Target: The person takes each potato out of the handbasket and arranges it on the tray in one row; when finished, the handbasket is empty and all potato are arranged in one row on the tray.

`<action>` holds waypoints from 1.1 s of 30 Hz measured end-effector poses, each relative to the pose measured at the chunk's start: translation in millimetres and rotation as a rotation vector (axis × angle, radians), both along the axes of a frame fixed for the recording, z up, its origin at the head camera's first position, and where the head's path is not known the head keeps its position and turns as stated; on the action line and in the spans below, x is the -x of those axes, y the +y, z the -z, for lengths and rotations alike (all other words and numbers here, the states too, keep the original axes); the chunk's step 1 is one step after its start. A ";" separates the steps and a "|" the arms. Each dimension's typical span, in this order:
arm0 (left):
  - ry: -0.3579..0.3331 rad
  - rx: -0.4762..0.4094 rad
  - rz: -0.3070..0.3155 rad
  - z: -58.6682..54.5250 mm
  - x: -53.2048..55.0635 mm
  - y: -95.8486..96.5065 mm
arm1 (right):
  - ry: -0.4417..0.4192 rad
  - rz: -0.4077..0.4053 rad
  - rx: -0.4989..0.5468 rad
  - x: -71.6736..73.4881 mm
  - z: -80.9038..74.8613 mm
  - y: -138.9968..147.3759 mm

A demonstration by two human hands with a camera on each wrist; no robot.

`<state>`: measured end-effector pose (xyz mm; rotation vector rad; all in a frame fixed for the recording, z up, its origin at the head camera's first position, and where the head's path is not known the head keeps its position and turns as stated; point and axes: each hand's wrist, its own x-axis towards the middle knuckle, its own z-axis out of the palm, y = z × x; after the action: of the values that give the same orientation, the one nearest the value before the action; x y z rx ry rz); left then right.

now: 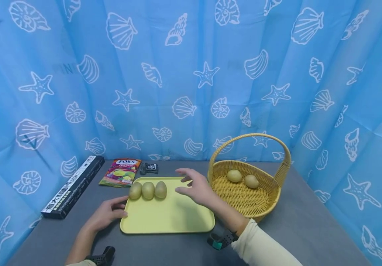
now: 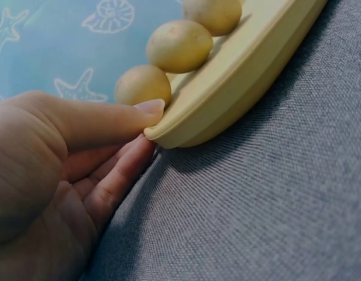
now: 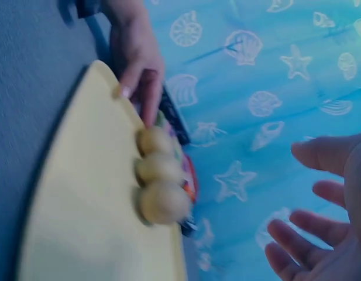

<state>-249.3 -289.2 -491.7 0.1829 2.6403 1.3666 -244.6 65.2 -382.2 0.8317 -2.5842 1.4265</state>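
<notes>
Three potatoes [image 1: 148, 190], small, round and yellowish, sit in a row at the left end of a pale yellow tray [image 1: 177, 218]. My left hand [image 1: 108, 214] pinches the tray's left edge; in the left wrist view the thumb [image 2: 119, 120] lies on the rim, with fingers beneath it. Over the tray's right half hovers my right hand [image 1: 197, 186], fingers spread and nothing in them. Two more potatoes [image 1: 243, 178] lie inside the yellow wicker basket [image 1: 248, 203] on the right, beyond my right forearm.
Behind the tray lie a candy bag [image 1: 121, 172] and a small black packet [image 1: 149, 168]. A long black-and-white box [image 1: 72, 188] slants along the left side of the grey table [image 1: 310, 229]. The basket's tall handle [image 1: 250, 135] arches upward. A blue shell-print curtain [image 1: 177, 92] hangs behind everything.
</notes>
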 end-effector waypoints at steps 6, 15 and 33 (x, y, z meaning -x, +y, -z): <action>0.000 0.014 -0.004 -2.0 0.1 1.0 | 0.072 -0.083 -0.054 3.5 -26.6 40.5; -0.036 0.025 -0.035 0.1 0.9 0.6 | -0.042 -0.141 -0.192 22.1 -54.5 100.4; -0.002 0.018 -0.003 -1.6 0.9 0.6 | -0.082 0.122 -0.247 78.2 -16.5 170.7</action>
<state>-250.1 -288.6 -490.1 0.1749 2.6519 1.3427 -322.7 235.9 -365.8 0.6378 -2.8589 1.1483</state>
